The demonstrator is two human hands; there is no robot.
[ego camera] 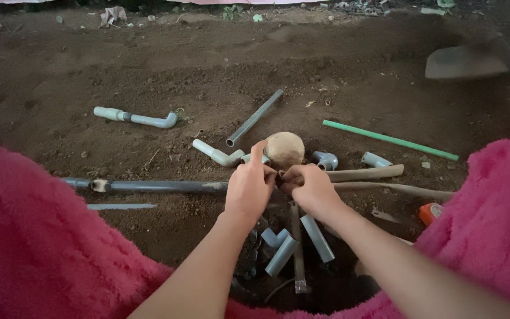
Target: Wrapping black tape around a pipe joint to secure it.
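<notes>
Between both hands (278, 186), pipe (160, 186) (stone (284, 149) beyond)

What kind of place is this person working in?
Probably an outdoor dirt patch where plumbing work is under way. The ground is bare soil, with grey pipe pieces and elbow fittings scattered on it. Both hands meet beside a round stone.
</notes>
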